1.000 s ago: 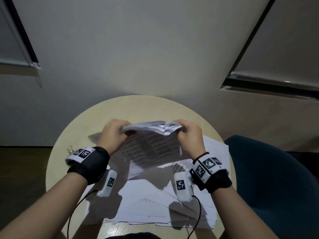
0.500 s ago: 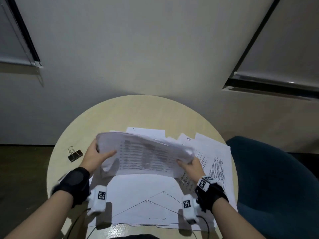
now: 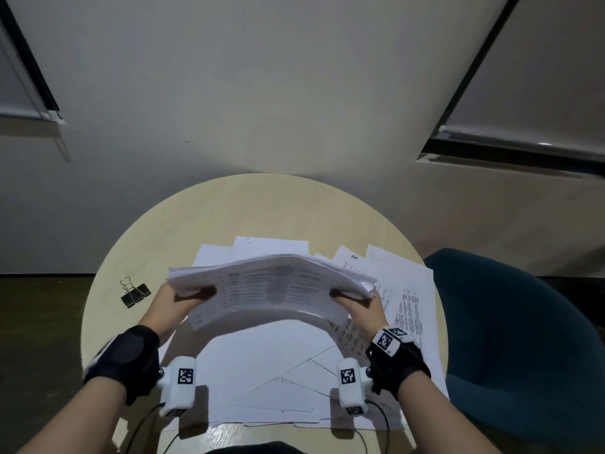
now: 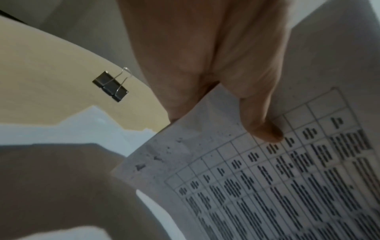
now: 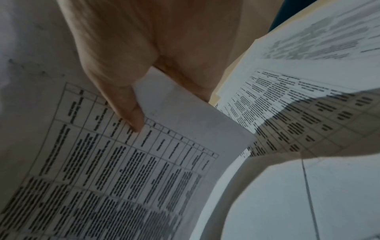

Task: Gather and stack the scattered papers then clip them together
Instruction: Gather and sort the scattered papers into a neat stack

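Note:
A stack of printed papers [image 3: 271,286] bows upward above the round table, its top sheet a printed table. My left hand [image 3: 178,301] grips its left edge, thumb on top of the stack of printed papers [image 4: 287,178]. My right hand [image 3: 358,303] grips the right edge the same way; in the right wrist view its thumb presses the top sheet [image 5: 127,162]. More loose sheets [image 3: 406,296] lie spread on the table beneath and to the right. Black binder clips [image 3: 135,293] lie on the table left of my left hand, also visible as binder clips [image 4: 111,86].
The round beige table [image 3: 229,211] stands against a pale wall. A large sheet with a line drawing [image 3: 281,378] lies near the front edge. A dark teal chair [image 3: 510,339] sits close on the right. Cables trail from both wrist cameras.
The stack was held upright on edge a second ago; it has been tipped down flat and drawn toward me, and now arches between both hands. The binder clips have come into view.

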### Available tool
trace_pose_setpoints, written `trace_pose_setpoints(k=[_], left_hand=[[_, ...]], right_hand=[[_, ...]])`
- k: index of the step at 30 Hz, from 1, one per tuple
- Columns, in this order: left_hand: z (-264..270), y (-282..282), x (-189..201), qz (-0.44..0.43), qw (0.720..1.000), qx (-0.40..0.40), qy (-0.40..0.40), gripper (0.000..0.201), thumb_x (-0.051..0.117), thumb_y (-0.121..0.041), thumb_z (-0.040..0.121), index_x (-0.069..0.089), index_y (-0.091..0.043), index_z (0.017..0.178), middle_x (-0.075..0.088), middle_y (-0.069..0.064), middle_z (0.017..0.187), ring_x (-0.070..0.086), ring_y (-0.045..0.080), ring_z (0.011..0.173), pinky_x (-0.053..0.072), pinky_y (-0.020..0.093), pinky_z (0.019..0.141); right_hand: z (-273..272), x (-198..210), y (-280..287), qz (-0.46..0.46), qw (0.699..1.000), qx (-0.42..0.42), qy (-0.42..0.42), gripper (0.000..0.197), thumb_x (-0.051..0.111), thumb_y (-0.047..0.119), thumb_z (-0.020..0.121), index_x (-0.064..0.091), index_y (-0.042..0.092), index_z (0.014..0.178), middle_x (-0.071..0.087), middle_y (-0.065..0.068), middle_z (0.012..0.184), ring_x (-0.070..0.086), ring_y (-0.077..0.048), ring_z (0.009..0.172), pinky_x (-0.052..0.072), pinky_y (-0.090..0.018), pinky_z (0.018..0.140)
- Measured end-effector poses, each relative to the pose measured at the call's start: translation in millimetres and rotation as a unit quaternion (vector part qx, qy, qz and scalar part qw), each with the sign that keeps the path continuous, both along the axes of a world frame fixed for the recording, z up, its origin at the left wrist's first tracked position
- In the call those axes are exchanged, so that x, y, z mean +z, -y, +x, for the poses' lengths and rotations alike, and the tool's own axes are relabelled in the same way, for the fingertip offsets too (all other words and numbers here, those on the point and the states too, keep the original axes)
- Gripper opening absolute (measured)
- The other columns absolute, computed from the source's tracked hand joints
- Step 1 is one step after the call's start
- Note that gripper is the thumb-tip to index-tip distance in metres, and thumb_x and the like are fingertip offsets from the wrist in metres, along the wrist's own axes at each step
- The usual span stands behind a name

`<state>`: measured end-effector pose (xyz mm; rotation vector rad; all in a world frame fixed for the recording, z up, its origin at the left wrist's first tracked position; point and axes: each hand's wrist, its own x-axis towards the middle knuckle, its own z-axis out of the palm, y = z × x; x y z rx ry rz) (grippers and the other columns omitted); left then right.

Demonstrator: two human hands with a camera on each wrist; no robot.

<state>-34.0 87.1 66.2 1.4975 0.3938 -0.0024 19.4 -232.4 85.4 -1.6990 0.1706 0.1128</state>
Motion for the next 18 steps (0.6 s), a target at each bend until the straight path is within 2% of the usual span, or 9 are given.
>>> trace_pose_setpoints(k=[2, 4, 6, 8, 10, 12, 14, 16, 18], left_hand=[[-5, -4, -3, 0.004, 1.000, -0.017, -0.020, 0.030, 0.071, 0.005, 0.078, 0.066, -0.014, 0.101, 0.077, 0.000, 0.096, 0.072, 0.010, 0.087, 0.056, 0.019, 0.072], [-13, -2, -8, -0.015, 0.999, -0.034, -0.037, 0.038, 0.078, 0.001, 0.073, 0.065, -0.008, 0.107, 0.075, 0.010, 0.101, 0.070, 0.024, 0.097, 0.056, 0.030, 0.078], [-21, 8, -6, -0.044, 0.997, -0.038, -0.042, 0.031, 0.071, 0.009, 0.077, 0.063, -0.007, 0.103, 0.076, 0.004, 0.085, 0.074, 0.015, 0.079, 0.057, 0.023, 0.062], [-25, 18, 1, -0.064, 0.996, -0.038, -0.039, 0.029, 0.057, 0.021, 0.081, 0.060, -0.005, 0.095, 0.074, 0.000, 0.066, 0.071, 0.005, 0.058, 0.052, 0.014, 0.047], [-22, 24, 5, -0.063, 0.997, -0.033, -0.029, 0.029, 0.056, 0.023, 0.081, 0.060, -0.002, 0.095, 0.075, 0.003, 0.069, 0.069, 0.003, 0.055, 0.051, 0.012, 0.045], [-17, 25, 6, -0.063, 0.998, -0.013, -0.028, 0.027, 0.058, 0.021, 0.080, 0.061, 0.001, 0.096, 0.075, 0.001, 0.068, 0.069, 0.003, 0.053, 0.050, 0.012, 0.045], [-14, 25, 4, -0.055, 0.998, -0.004, -0.027, 0.026, 0.058, 0.021, 0.080, 0.061, -0.003, 0.088, 0.072, -0.004, 0.062, 0.067, 0.002, 0.050, 0.049, 0.010, 0.043], [-14, 27, 3, -0.046, 0.998, -0.003, -0.034, 0.026, 0.059, 0.019, 0.080, 0.062, -0.007, 0.083, 0.072, -0.002, 0.068, 0.067, 0.002, 0.049, 0.048, 0.010, 0.042], [-16, 26, 1, -0.044, 0.999, 0.009, -0.030, 0.026, 0.059, 0.018, 0.081, 0.063, -0.008, 0.081, 0.072, -0.002, 0.069, 0.067, 0.001, 0.049, 0.048, 0.010, 0.043]], right_hand=[[-4, -6, 6, 0.007, 0.999, 0.009, -0.038, 0.029, 0.073, -0.010, 0.074, 0.068, 0.005, 0.099, 0.071, -0.013, 0.091, 0.068, -0.023, 0.085, 0.053, -0.029, 0.068], [-12, -9, 8, 0.026, 0.995, 0.023, -0.093, 0.041, 0.071, -0.010, 0.077, 0.058, 0.004, 0.113, 0.065, -0.015, 0.105, 0.063, -0.028, 0.097, 0.054, -0.021, 0.062], [-18, -10, 10, 0.005, 0.995, 0.035, -0.098, 0.033, 0.071, -0.010, 0.076, 0.061, 0.008, 0.102, 0.067, -0.009, 0.096, 0.065, -0.030, 0.098, 0.052, -0.015, 0.061], [-17, -8, 11, 0.005, 0.995, 0.030, -0.097, 0.026, 0.068, -0.014, 0.077, 0.065, 0.007, 0.091, 0.069, 0.001, 0.075, 0.072, -0.020, 0.087, 0.051, -0.015, 0.053], [-13, -6, 11, 0.000, 0.995, 0.016, -0.094, 0.027, 0.065, -0.014, 0.080, 0.063, 0.006, 0.097, 0.068, 0.001, 0.074, 0.072, -0.012, 0.079, 0.051, -0.017, 0.052], [-6, -7, 10, -0.043, 0.995, 0.024, -0.090, 0.025, 0.068, -0.007, 0.080, 0.062, 0.013, 0.094, 0.068, -0.003, 0.084, 0.068, -0.025, 0.094, 0.050, -0.023, 0.064], [-1, -6, 11, -0.058, 0.993, 0.043, -0.089, 0.020, 0.071, 0.001, 0.082, 0.064, 0.018, 0.091, 0.071, -0.002, 0.089, 0.068, -0.024, 0.091, 0.049, -0.026, 0.070], [2, 0, 11, -0.077, 0.994, 0.038, -0.065, 0.014, 0.071, 0.013, 0.085, 0.062, 0.019, 0.093, 0.069, 0.003, 0.086, 0.065, -0.014, 0.080, 0.047, -0.022, 0.064], [5, 9, 10, -0.085, 0.996, 0.019, -0.009, 0.007, 0.069, 0.017, 0.087, 0.063, 0.013, 0.089, 0.067, 0.002, 0.078, 0.062, -0.012, 0.071, 0.045, -0.017, 0.056]])
